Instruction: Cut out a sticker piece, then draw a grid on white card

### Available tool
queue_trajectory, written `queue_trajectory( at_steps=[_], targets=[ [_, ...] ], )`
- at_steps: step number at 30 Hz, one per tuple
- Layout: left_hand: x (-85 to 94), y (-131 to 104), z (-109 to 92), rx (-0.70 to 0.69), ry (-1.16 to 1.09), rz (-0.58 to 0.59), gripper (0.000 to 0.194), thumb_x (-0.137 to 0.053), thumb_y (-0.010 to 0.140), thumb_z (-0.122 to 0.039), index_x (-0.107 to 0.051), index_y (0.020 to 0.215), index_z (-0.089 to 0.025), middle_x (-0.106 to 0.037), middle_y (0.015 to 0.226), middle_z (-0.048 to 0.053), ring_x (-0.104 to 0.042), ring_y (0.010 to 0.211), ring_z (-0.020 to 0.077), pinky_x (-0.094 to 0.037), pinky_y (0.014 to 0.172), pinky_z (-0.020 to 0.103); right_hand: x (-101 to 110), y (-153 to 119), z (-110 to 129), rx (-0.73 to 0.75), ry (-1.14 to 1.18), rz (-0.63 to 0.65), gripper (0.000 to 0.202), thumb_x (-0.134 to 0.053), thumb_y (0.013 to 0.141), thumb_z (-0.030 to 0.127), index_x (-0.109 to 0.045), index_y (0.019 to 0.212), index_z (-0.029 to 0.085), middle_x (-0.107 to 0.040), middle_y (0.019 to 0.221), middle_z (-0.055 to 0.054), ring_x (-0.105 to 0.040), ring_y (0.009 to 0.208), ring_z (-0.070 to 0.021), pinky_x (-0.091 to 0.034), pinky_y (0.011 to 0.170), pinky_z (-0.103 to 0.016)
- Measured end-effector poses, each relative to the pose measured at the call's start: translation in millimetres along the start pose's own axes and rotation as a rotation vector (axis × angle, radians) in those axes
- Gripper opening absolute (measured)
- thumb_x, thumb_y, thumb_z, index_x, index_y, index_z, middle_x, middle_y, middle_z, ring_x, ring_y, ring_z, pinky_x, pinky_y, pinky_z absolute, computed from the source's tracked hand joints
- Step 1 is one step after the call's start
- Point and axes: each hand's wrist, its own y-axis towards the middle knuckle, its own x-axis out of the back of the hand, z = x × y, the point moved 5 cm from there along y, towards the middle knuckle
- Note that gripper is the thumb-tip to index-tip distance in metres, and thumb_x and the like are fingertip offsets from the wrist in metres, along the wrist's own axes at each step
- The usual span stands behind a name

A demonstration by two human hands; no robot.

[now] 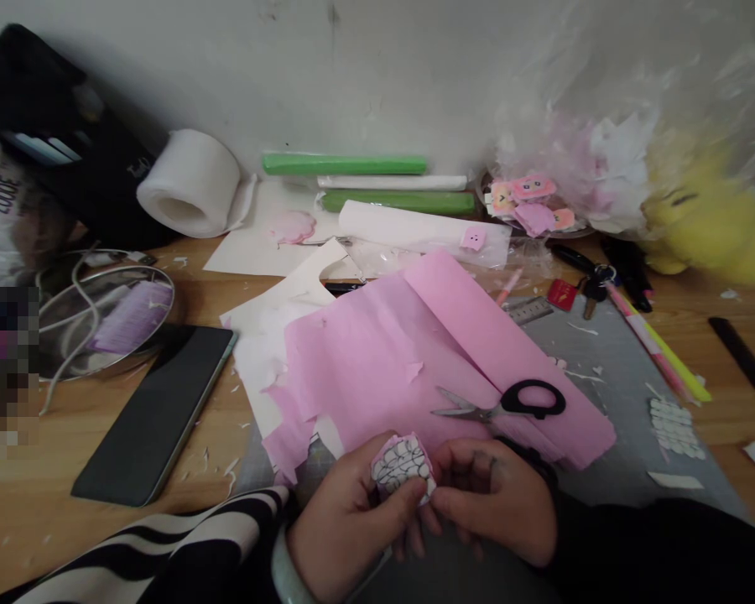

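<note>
My left hand [358, 512] holds a small cutout [403, 463], white with black line pattern and a pink edge, its thumb lying across the front. From the right, my right hand [494, 495] pinches the cutout's right edge between thumb and fingers. Just beyond my hands, pink paper [371, 361] with a ragged edge lies on the table, its right part folded or rolled over. Black-handled scissors [533, 399] rest on this paper with their blades slightly apart, pointing left.
A black phone [157, 415] and a metal bowl [106, 365] are at the left, with a paper roll [192, 184] behind. Green rolls [346, 164] line the wall. Keys [595, 289], pens [658, 344] and a grey cutting mat [610, 361] are at the right.
</note>
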Motion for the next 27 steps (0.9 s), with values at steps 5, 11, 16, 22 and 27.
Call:
queue_trajectory(
  at_steps=[5,11,16,22,27],
  targets=[
    [-1.8,0.1,0.8,-0.002,0.044,0.004,0.036,-0.061,0.072,-0.049,-0.048,0.071,-0.015,-0.055,0.054,-0.001,-0.048,0.042,0.0068,-0.037,0.038,0.016,0.9,-1.7,1.0,0.004,-0.027,-0.045,0.014,-0.058,0.060,0.027,-0.050,0.062,0.015,-0.054,0.048,0.005,-0.041,0.032,-0.0021,-0.033,0.029,-0.013],
    [-1.0,0.9,1.7,0.020,0.065,-0.017,0.040,-0.062,0.069,-0.052,-0.049,0.071,-0.014,-0.055,0.053,-0.001,-0.050,0.043,0.0080,-0.038,0.039,0.016,5.6,-2.4,0.4,0.024,-0.018,-0.086,0.022,-0.064,0.059,0.030,-0.046,0.058,0.016,-0.050,0.044,0.007,-0.037,0.030,-0.0021,-0.028,0.027,-0.013],
    [1.1,0.6,1.6,0.060,-0.053,0.004,0.043,-0.066,0.065,-0.054,-0.048,0.070,-0.015,-0.058,0.052,0.000,-0.050,0.039,0.0069,-0.038,0.038,0.016,2.7,-0.9,2.2,0.035,0.027,-0.003,0.026,-0.067,0.059,0.033,-0.049,0.065,0.015,-0.052,0.050,0.006,-0.043,0.035,-0.0036,-0.036,0.031,-0.015],
    [0.2,0.6,2.2,0.093,-0.137,0.020,0.043,-0.070,0.063,-0.052,-0.050,0.069,-0.014,-0.060,0.050,0.000,-0.050,0.037,0.0069,-0.037,0.036,0.015,2.9,-0.9,2.6,0.017,0.086,-0.004,0.028,-0.062,0.063,0.040,-0.052,0.067,0.014,-0.052,0.048,0.006,-0.045,0.034,-0.0040,-0.037,0.031,-0.015],
    [-0.4,0.9,1.7,0.070,-0.147,0.033,0.041,-0.069,0.064,-0.050,-0.050,0.068,-0.014,-0.059,0.051,0.000,-0.050,0.038,0.0068,-0.038,0.037,0.015,3.3,-0.5,0.2,0.026,0.076,0.011,0.032,-0.066,0.063,0.043,-0.052,0.068,0.014,-0.051,0.048,0.006,-0.044,0.033,-0.0032,-0.036,0.030,-0.015]
  ],
)
